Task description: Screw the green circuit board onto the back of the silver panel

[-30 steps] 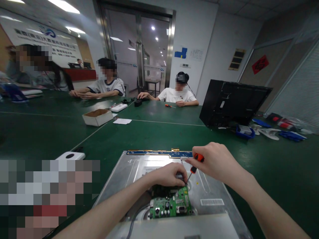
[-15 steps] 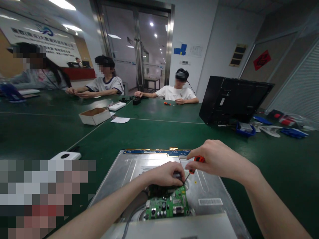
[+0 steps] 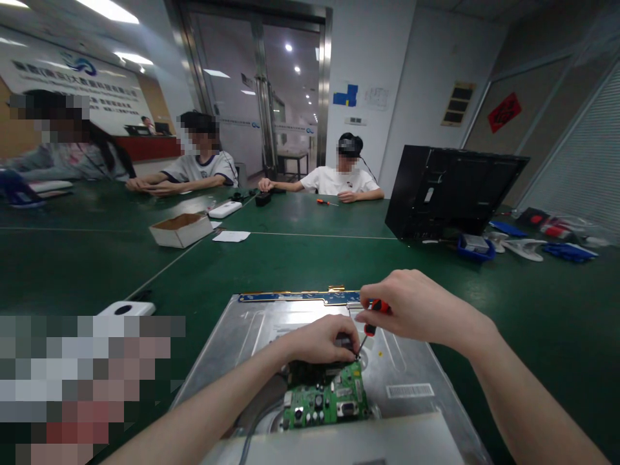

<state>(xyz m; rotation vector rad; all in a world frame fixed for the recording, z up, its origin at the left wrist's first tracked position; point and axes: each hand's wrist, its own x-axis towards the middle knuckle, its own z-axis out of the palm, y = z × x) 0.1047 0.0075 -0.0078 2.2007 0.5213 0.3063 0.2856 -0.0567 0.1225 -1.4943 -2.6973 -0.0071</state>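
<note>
My right hand [image 3: 404, 307] is closed around a red and black screwdriver [image 3: 371, 328], its shaft slanting down to the far right corner of a green circuit board [image 3: 327, 397]. My left hand [image 3: 327, 339] has its fingers pinched together at that same corner, beside the screwdriver's tip; whatever they hold is too small or hidden to name. The board lies on a silver metal display panel [image 3: 407, 368]. A narrow blue circuit strip [image 3: 285, 298] runs along the panel's far edge. A grey cable [image 3: 252, 429] curves at the board's left.
A black monitor [image 3: 450, 190] stands at the right, near a blue tray [image 3: 477, 247]. An open cardboard box [image 3: 180, 230], paper [image 3: 231, 236] and a white device [image 3: 128, 309] lie leftward on the green table [image 3: 290, 265]. Several people sit across it.
My right hand and the screwdriver have shifted slightly left, and the screwdriver stands a little more upright. My left hand stays at the board's corner. The camera view has moved slightly.
</note>
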